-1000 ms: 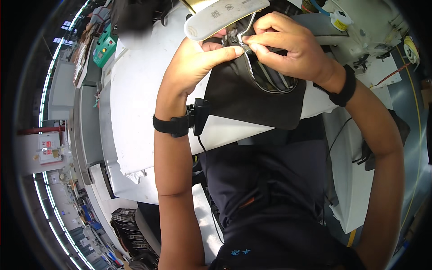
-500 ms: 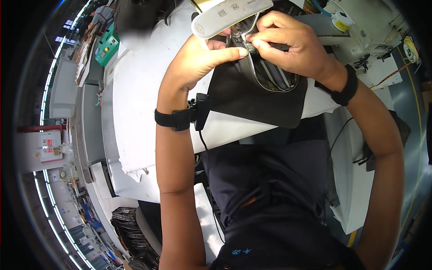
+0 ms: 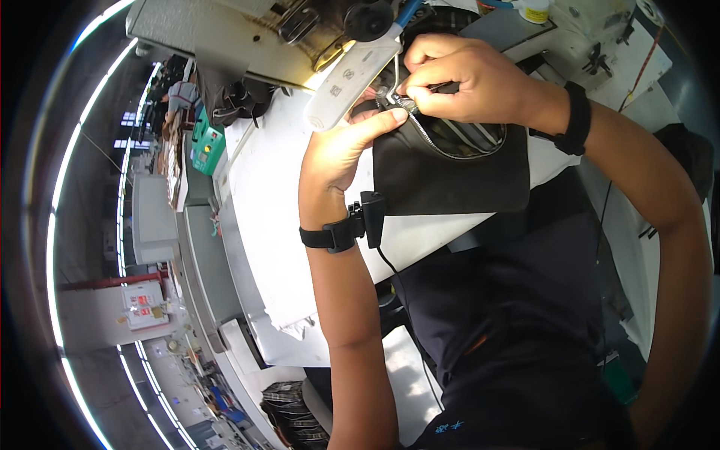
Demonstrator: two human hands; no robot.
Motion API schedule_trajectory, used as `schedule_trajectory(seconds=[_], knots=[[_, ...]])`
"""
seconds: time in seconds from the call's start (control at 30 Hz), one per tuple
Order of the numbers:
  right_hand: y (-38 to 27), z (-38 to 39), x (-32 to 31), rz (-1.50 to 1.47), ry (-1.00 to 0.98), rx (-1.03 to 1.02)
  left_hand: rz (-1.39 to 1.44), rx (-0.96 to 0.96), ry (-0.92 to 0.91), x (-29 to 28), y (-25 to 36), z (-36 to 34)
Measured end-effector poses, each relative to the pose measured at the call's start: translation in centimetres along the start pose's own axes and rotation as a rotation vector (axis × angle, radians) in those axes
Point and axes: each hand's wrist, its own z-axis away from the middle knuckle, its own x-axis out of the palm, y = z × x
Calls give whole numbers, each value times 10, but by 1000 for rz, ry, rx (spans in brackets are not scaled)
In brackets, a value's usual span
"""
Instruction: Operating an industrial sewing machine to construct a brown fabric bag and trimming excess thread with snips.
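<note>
My left hand pinches dark fabric at the metal zipper, its thumb lying on the zipper tape and its other fingers partly hidden under a pale light bar. My right hand has curled fingers gripping the zipper end just beside the left thumb, close to a bent metal rod below the sewing machine head. Striped, dark lining shows inside the curve of the zipper. The exact point between my fingertips is too small to make out.
The white worktable runs under my forearms. A green box stands at the back left, near dark bags and a distant person. A small white bottle is at the top right, beside machine parts.
The camera view has shifted, bringing more of the machine head into view and moving my arms rightward in the picture. Both hands stay on the zipper, with only slight finger movement.
</note>
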Motion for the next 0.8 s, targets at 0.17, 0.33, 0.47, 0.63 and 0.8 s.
schedule_trajectory(seconds=[0.17,0.33,0.47,0.63,0.8], knots=[[1,0,2,-5,23,21,-5,-69,6,-3,0,0],[3,-2,5,15,53,-3,41,-45,-27,-4,-1,-2],[-4,0,3,14,76,-33,27,-49,-12,0,1,0],[-14,0,-3,-105,21,71,18,-5,-51,1,3,1],[-13,-7,1,-11,80,188,16,3,-39,1,-1,-1]])
